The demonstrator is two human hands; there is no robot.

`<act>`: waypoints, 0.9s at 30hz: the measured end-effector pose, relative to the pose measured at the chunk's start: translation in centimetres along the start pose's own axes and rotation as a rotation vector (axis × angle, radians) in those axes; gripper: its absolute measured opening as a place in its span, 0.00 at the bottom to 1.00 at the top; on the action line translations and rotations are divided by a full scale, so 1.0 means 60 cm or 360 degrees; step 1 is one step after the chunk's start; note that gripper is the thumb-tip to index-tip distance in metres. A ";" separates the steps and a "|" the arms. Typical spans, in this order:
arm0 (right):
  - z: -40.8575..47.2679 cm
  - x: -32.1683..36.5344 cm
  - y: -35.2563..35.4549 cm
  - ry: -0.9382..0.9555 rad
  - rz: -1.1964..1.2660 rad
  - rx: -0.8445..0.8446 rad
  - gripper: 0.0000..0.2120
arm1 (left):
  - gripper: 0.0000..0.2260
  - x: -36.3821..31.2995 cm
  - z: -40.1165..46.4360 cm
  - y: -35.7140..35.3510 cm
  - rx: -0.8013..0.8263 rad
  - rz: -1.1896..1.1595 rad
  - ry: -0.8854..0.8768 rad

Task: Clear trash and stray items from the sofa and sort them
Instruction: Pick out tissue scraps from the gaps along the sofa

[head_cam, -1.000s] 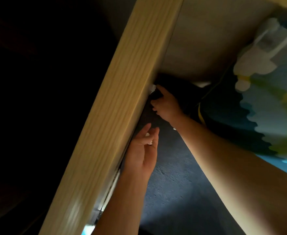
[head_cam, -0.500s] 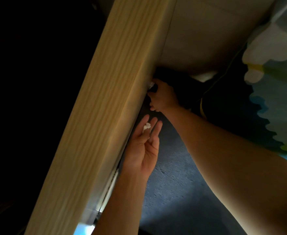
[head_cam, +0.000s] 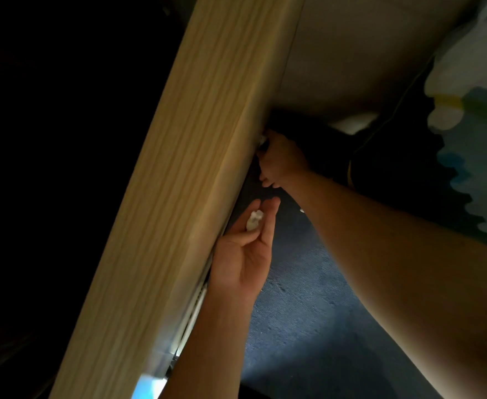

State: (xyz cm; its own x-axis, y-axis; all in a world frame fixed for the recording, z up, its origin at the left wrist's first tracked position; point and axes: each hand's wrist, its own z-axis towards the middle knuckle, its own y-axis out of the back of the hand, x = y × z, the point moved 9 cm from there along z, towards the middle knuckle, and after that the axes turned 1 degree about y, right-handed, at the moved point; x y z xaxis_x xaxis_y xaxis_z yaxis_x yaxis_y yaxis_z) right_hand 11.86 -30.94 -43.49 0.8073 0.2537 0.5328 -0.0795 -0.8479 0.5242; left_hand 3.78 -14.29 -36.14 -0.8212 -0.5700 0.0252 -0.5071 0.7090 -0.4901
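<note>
Paper scrap | held in left hand | beside wooden rail

Head view, close, down onto sofa
</note>
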 end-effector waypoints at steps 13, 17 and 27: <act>0.004 0.005 0.013 0.0032 -0.0070 -0.0189 0.15 | 0.15 -0.008 0.003 0.014 -0.0029 0.0256 -0.0033; -0.010 -0.012 0.008 0.0032 0.0443 -0.0265 0.09 | 0.16 -0.007 0.004 0.020 -0.0036 0.0304 -0.0037; -0.205 -0.014 0.044 0.0206 0.1174 -0.0343 0.03 | 0.10 0.011 -0.001 0.012 -0.0008 0.0518 -0.0048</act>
State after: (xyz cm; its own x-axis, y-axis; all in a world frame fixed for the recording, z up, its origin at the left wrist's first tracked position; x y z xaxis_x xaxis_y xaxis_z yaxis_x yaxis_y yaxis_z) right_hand 3.74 -27.65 -34.37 0.4281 -0.2772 0.8602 -0.6920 -0.7128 0.1147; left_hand 2.88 -14.13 -36.41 -0.9324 -0.3252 -0.1577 -0.2208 0.8580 -0.4638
